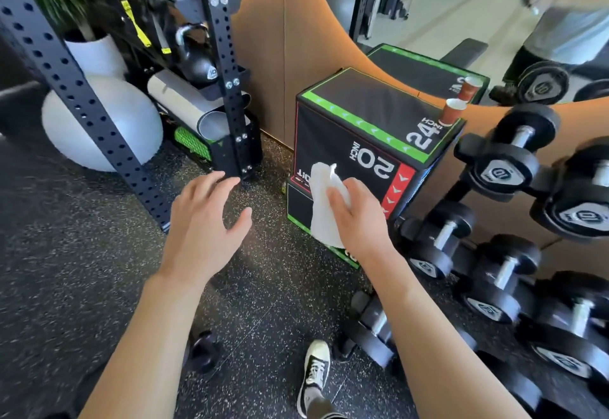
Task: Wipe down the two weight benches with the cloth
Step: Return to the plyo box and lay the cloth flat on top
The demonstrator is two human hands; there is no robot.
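My right hand (357,217) grips a white cloth (324,207), which hangs down in front of a black plyo box. My left hand (206,221) is held out beside it over the floor, fingers spread and holding nothing. No weight bench stands directly in front of me. A black bench pad (466,49) shows only as a reflection in the wall mirror at the upper right.
The black and green plyo box (369,128) stands against the wall with a red paper cup (453,112) on its corner. A dumbbell rack (514,221) fills the right side. A black perforated rack upright (66,82), a white ball (102,122) and a kettlebell (194,56) stand at left. My shoe (314,372) is on the speckled rubber floor.
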